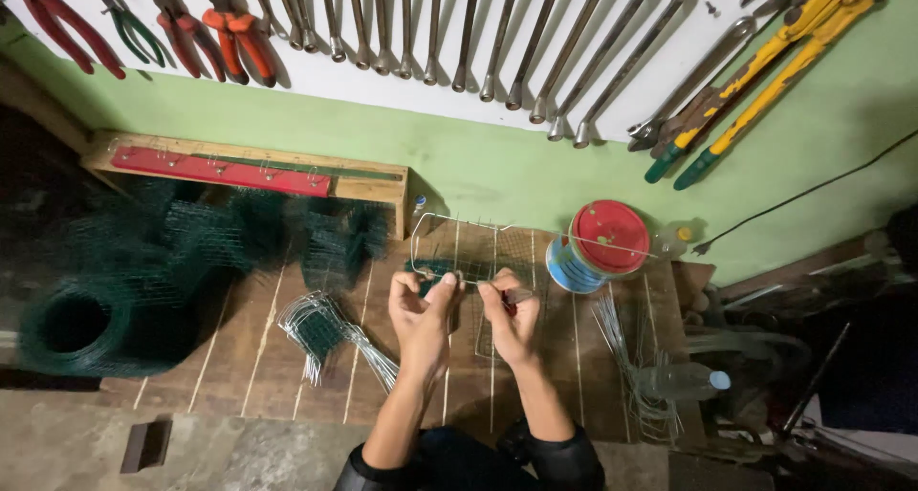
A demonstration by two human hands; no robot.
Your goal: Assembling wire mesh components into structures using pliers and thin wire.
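Wooden planks make up the surface (287,357), set against a green wall in dim light. Just right of the frame's centre stands a wire basket frame (459,247), part-lined with green mesh. Both hands meet at its near edge. The left hand (421,314) is pinched shut on a thin wire there, thumb against fingertips. The right hand (509,314) is closed too, gripping the same wire or the frame rim, with something small and dark-red in the palm, perhaps a tool handle; it is too small to be sure.

Loose wire ends point up from the frame, so a slip of either pinch could jab a finger or let the wire spring back. Thin mesh could also snag and bend out of shape if it is pulled unevenly.

Left of the hands lies a bundle of bent wire pieces (330,338), and further left dark rolls of green mesh (86,328), hard to separate in the gloom. Right of the frame sits a spool with a red top (598,247); a plastic bottle (684,381) lies at lower right. Pliers (229,27) and wrenches (497,32) hang along the top, their upper ends cut off. The lower right corner is too dark to read.
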